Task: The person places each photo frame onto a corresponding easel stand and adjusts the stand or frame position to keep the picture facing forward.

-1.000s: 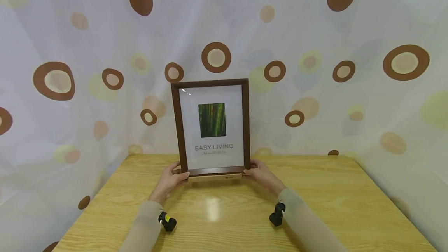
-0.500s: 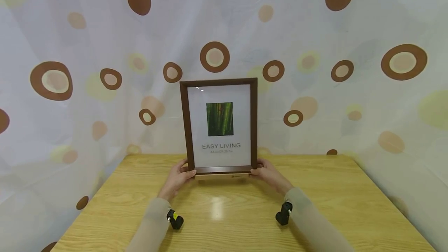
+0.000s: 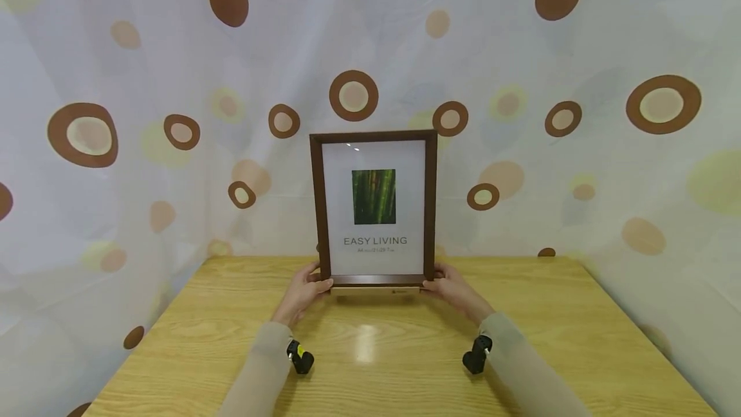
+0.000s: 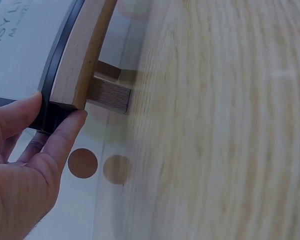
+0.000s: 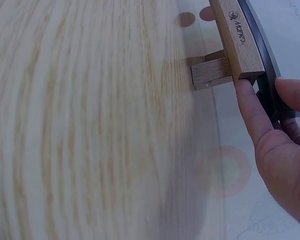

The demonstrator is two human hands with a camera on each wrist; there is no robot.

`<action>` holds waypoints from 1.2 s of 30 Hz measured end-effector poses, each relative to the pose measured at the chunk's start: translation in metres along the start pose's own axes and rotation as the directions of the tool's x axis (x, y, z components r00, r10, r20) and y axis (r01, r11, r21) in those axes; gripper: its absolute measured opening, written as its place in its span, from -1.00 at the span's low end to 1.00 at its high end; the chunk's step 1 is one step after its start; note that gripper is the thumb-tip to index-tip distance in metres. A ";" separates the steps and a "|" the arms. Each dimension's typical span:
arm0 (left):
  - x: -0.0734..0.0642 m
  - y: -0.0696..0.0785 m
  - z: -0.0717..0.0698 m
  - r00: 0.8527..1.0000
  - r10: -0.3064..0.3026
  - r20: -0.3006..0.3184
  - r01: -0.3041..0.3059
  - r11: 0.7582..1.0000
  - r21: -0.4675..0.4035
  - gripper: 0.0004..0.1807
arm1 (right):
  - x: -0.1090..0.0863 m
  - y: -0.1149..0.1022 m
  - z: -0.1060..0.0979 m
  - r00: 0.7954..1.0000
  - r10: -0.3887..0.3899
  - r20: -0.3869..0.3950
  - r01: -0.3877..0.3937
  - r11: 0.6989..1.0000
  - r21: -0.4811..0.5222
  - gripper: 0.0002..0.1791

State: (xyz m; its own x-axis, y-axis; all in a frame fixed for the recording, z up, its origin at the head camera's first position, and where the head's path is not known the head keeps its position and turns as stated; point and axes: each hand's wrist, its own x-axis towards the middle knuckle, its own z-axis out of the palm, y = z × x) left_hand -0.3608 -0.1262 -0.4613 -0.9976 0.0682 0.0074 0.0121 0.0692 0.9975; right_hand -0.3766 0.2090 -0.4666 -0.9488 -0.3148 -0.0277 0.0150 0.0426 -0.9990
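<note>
A dark brown picture frame [image 3: 374, 211], with a green bamboo print and the words EASY LIVING, stands nearly upright at the back of the table. Below its bottom edge runs the pale wooden ledge of a stand [image 3: 375, 291], with short wooden feet [image 4: 109, 94] near the tabletop. My left hand [image 3: 301, 291] grips the lower left corner, thumb on the dark border and a fingertip against the ledge's end. At the lower right corner my right hand [image 3: 457, 290] holds on likewise, a finger under the end of the ledge [image 5: 240, 45]. Most of the stand is hidden behind the frame.
The light wood-grain table [image 3: 521, 340] reaches back to a white curtain [image 3: 492, 18] with brown and pastel circles, close behind the frame. More curtain hangs along both sides. Small black devices [image 3: 477, 354] sit on both wrists.
The frame, its stand and both hands have moved steadily to the right, and the frame leans less to the left. Both hands keep their hold on the lower corners.
</note>
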 end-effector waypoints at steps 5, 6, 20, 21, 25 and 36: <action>0.000 -0.001 0.006 1.000 -0.003 0.000 0.003 1.000 0.018 -0.32 | -0.003 0.002 -0.003 1.000 0.010 -0.019 -0.010 1.000 -0.017 -0.44; 0.000 -0.001 0.007 1.000 -0.003 0.004 0.003 1.000 0.020 -0.32 | -0.003 0.002 -0.004 1.000 0.011 -0.019 -0.011 1.000 -0.019 -0.44; 0.003 -0.006 0.018 0.998 0.013 0.060 -0.014 1.000 0.020 -0.33 | -0.012 0.007 -0.017 0.999 0.022 -0.026 -0.023 0.999 -0.038 -0.39; 0.003 -0.006 0.019 0.998 0.012 0.063 -0.013 1.000 0.016 -0.33 | -0.013 0.007 -0.018 0.999 0.024 -0.030 -0.025 0.999 -0.042 -0.40; 0.003 -0.006 0.024 0.997 0.016 0.071 -0.017 1.000 0.011 -0.33 | -0.016 0.008 -0.024 1.000 0.018 -0.015 -0.018 0.999 -0.048 -0.40; 0.008 -0.001 0.031 0.997 0.025 0.076 -0.028 0.999 0.028 -0.34 | -0.014 0.002 -0.037 1.000 0.024 0.015 -0.024 0.998 -0.055 -0.38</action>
State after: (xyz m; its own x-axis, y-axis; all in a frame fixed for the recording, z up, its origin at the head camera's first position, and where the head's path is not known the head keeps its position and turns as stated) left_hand -0.3668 -0.0948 -0.4648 -0.9889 0.1457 0.0275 0.0417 0.0954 0.9946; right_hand -0.3746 0.2490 -0.4672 -0.9434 -0.3274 -0.0525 0.0199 0.1023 -0.9946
